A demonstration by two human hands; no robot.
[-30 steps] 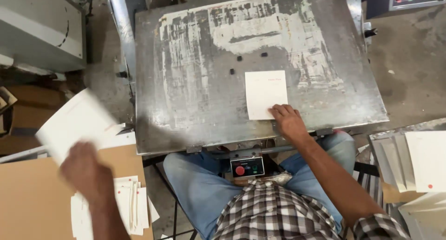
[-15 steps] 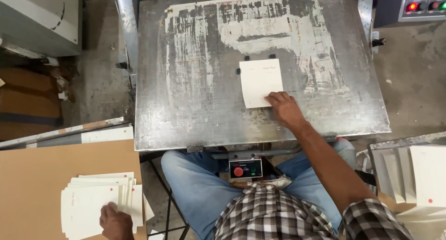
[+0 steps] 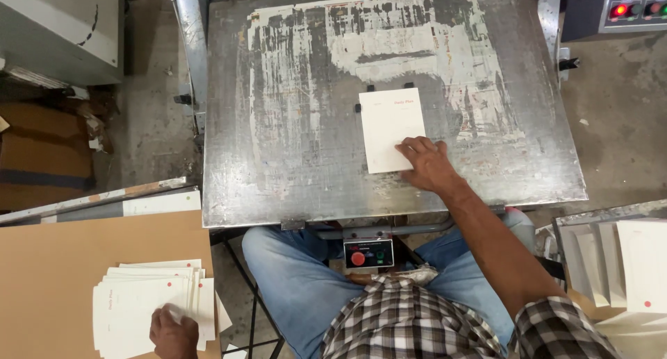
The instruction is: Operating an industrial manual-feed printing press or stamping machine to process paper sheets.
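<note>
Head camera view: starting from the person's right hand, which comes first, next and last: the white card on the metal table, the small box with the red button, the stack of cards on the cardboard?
1. White card, under the right hand.
2. Red-button box, below the table edge.
3. Card stack, far left, under the left hand.

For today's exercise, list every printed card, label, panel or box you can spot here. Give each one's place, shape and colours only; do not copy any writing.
White card: metal plate centre, rectangular, small red print, right hand on its corner.
Card stack: lower left on brown board, white with red dots, left hand on it.
Button box: below the plate, black, with a red button.
Control panel: top right, grey with red lights.
Upright cards: right edge, white.
</note>
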